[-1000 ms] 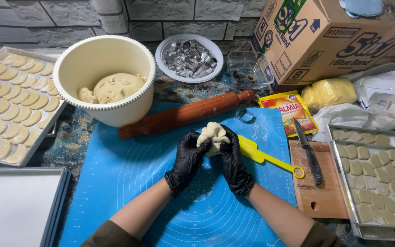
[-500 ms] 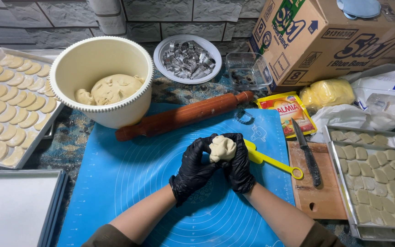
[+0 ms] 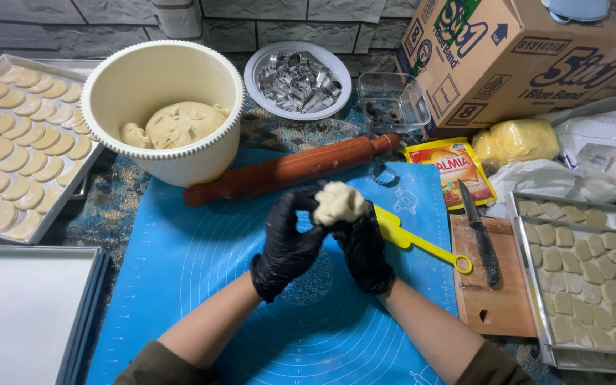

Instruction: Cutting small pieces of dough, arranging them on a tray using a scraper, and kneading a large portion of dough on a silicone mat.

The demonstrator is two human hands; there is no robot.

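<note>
Both hands wear black gloves and meet over a blue silicone mat [image 3: 201, 285]. My right hand [image 3: 362, 246] grips a pale lump of dough [image 3: 337, 202] from below and behind. My left hand [image 3: 290, 242] curls its fingers against the lump's left side. The dough is held up above the mat. A yellow plastic scraper [image 3: 422, 242] lies on the mat just right of my right hand. A reddish wooden rolling pin [image 3: 290, 170] lies along the mat's far edge.
A cream bowl [image 3: 162, 85] holds more dough. Trays of cut dough pieces sit at the left [image 3: 8, 150] and right [image 3: 593, 271]. A knife [image 3: 480, 232] rests on a wooden board [image 3: 493, 299]. A plate of metal cutters [image 3: 297, 78], a cardboard box [image 3: 529, 57] and bags stand behind.
The loose dough pieces have been pressed into one rounder lump between both hands, and the hands have shifted slightly toward me over the mat.
</note>
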